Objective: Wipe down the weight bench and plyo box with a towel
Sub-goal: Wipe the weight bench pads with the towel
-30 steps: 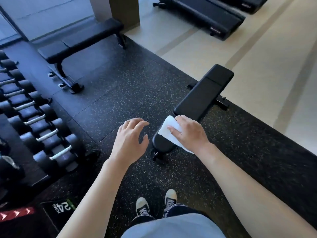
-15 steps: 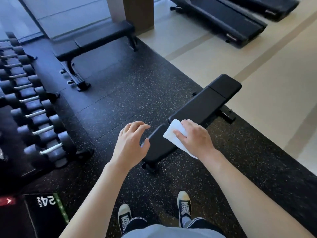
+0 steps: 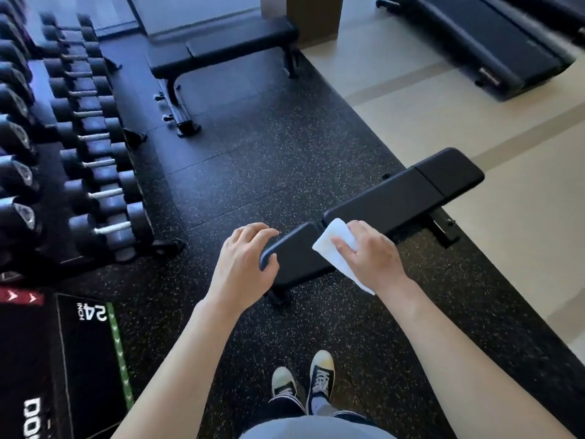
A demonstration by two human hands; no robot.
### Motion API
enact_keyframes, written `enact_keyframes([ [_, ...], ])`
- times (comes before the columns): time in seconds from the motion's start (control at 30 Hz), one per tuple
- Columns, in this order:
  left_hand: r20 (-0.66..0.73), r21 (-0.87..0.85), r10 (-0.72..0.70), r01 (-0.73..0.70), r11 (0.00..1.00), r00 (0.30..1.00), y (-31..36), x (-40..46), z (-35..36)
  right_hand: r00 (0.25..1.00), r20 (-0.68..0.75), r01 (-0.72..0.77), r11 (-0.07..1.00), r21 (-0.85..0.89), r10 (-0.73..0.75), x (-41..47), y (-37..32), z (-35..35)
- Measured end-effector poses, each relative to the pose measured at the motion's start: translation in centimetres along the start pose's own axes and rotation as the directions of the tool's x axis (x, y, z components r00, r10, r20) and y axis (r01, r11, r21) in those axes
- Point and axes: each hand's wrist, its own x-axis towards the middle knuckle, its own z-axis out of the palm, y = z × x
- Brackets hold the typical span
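Observation:
A black padded weight bench [image 3: 395,194] stretches from the floor in front of me toward the upper right. My right hand [image 3: 370,258] holds a white towel [image 3: 329,245] against the pad, at the gap between the seat and the back section; one end of the towel hangs off the near edge. My left hand [image 3: 243,267] cups the near left end of the seat, its fingers curved over the corner. The black plyo box [image 3: 88,359], marked "24 INCH", stands at the bottom left, away from both hands.
A rack of several black dumbbells [image 3: 95,198] lines the left side. A second flat bench [image 3: 221,49] stands at the back beside a pillar. Treadmills [image 3: 493,45] sit on the pale floor at the upper right. My shoes [image 3: 304,381] are on the speckled rubber mat.
My left hand hovered off the bench's end earlier and now lies over it. The right hand has slid the towel along the pad toward the seat gap. The view has swung left.

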Motion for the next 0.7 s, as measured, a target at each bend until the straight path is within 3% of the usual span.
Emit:
enact_keyframes([
  [0.23, -0.025, 0.0, -0.054, 0.054, 0.999, 0.998, -3.1, -0.4, 0.7, 0.998, 0.07, 0.008, 1.0, 0.007, -0.009, 0.5, -1.6, 0.3],
  [0.43, -0.068, -0.009, -0.112, 0.111, 0.994, 0.991, -2.6, -1.2, 0.8, 0.994, 0.091, 0.064, 0.998, 0.023, -0.066, 2.0, -0.7, -0.2],
  [0.7, -0.133, 0.006, -0.252, 0.255, 0.967, 0.959, -0.1, -0.4, 4.3, 0.957, 0.226, 0.155, 0.979, 0.134, -0.182, 6.1, 3.6, 0.7],
])
